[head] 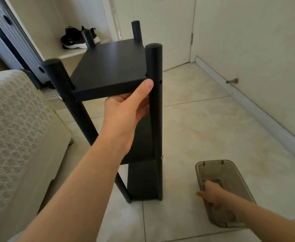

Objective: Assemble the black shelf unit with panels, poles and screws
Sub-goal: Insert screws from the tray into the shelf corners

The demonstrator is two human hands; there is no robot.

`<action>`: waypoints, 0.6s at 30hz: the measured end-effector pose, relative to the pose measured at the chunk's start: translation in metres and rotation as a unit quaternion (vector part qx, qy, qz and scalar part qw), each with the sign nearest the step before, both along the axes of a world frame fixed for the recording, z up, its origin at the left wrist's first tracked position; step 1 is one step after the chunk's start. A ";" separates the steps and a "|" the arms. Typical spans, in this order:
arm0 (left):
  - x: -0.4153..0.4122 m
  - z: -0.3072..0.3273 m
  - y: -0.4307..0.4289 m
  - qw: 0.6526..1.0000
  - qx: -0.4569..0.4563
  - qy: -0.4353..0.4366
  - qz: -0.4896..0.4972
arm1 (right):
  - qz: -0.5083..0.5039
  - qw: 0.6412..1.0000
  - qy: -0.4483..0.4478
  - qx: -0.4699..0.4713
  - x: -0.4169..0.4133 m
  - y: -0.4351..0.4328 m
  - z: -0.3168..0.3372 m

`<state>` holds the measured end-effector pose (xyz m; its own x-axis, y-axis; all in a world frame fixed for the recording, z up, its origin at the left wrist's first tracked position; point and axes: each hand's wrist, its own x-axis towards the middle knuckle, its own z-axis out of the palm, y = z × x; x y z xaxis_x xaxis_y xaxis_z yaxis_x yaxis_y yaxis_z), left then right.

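Black shelf (141, 180) stands on tile; left hand (125, 110) clamps its top panel (111, 65) edge beside a pole (154, 67). Low right of that grip, right hand (213, 196) reaches into a box (211, 162), hold unclear. Likely next: a screw for the hole (160, 82) beside the grip.

Black shelf unit (111, 67) stands upright on four poles (156, 119).

Black sneakers (76, 39), quilted cream cushion (12, 110), doorstop (232, 81), white door (169, 32)

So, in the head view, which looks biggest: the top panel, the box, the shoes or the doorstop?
1. top panel and box: about alike, too close to rank
2. shoes
3. doorstop
Shoes lie farther away, so look smaller.
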<state>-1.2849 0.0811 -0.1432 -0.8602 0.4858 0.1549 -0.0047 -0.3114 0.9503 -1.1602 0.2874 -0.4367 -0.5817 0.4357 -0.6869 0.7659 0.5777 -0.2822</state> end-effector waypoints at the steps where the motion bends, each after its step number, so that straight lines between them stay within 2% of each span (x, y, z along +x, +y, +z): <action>1: 0.000 0.000 0.000 1.000 -0.001 0.000 -0.002 | 0.003 1.000 0.001 0.007 0.000 -0.001 -0.005; 6: 0.002 -0.002 0.005 1.000 0.002 -0.005 0.004 | 0.014 0.999 0.027 -0.028 -0.007 -0.016 -0.018; 13: 0.006 -0.003 0.012 1.000 0.007 -0.008 0.017 | -0.026 0.984 0.060 -0.168 -0.024 -0.042 -0.033; 15: 0.005 -0.003 0.012 1.000 0.004 -0.010 0.018 | -0.034 0.983 0.062 -0.170 -0.028 -0.042 -0.034; 18: 0.004 -0.004 0.011 1.000 0.008 -0.012 0.012 | -0.020 0.990 0.068 -0.125 -0.031 -0.032 -0.039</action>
